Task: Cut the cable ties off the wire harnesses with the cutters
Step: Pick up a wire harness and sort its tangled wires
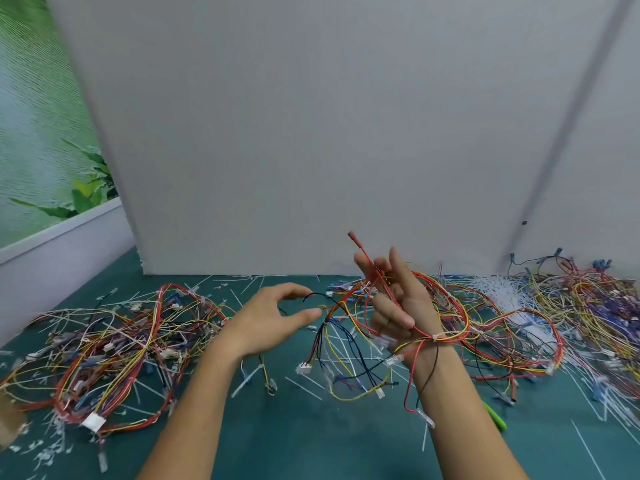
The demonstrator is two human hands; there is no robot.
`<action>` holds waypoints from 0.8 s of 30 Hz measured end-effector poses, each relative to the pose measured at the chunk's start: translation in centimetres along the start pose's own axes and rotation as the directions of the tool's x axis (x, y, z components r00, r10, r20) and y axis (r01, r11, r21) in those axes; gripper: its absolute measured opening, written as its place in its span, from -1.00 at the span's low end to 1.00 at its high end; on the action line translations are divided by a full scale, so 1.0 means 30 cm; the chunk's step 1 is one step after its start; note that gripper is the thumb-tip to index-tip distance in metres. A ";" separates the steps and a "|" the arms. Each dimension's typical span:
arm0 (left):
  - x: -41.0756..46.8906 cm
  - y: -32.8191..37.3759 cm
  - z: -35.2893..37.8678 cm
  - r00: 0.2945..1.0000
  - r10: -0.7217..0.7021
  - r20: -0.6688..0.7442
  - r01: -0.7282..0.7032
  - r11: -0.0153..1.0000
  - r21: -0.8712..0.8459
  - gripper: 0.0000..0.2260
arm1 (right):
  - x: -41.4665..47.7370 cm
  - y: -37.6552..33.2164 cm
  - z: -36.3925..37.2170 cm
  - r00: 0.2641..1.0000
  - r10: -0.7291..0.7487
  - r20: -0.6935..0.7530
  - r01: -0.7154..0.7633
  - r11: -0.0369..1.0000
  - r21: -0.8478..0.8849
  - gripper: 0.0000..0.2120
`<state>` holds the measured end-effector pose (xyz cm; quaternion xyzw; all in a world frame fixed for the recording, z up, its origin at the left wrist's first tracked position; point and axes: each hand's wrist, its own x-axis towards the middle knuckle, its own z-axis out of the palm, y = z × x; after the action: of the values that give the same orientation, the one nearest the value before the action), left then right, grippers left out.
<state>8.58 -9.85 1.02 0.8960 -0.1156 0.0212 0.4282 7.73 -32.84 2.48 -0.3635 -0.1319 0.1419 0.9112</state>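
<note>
My right hand [398,303] is raised above the mat and grips a wire harness [341,301] of red, yellow, black and blue wires. Its lower fingers curl round the red wires while two fingers point up. A red lead sticks up past the fingertips. A white cable tie [435,337] binds the harness beside my right wrist, and loose ends with white connectors hang below. To the left of the harness my left hand [273,320] hovers, thumb and fingers spread in a curve, holding nothing. Only the green handle of the cutters [496,418] shows, on the mat behind my right forearm.
A big tangle of harnesses [114,341] lies on the left of the green mat [294,427], and another pile [588,306] on the right. Cut white ties [502,292] are heaped at the back right and scattered all over. A white partition [311,133] closes the back.
</note>
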 end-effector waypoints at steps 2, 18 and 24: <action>-0.005 0.025 0.021 0.989 0.070 0.127 -0.045 0.982 -0.185 -0.74 | 0.005 -0.003 -0.002 0.999 -0.005 0.048 -0.001 0.994 0.110 -0.55; 0.008 0.048 -0.005 0.988 -0.087 -0.124 -0.052 0.573 -0.818 -0.74 | 0.023 -0.025 -0.041 0.980 0.054 -0.191 -0.078 0.989 -0.122 -0.72; 0.022 0.051 -0.008 0.962 -0.260 -0.084 -0.009 0.278 -0.961 -0.75 | 0.013 -0.005 -0.013 0.983 0.097 -0.156 -0.149 0.916 -0.371 -0.62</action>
<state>8.89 -10.70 2.43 0.4607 0.0151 0.0151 0.8873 8.26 -33.06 2.36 -0.5501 -0.0721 0.1459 0.8191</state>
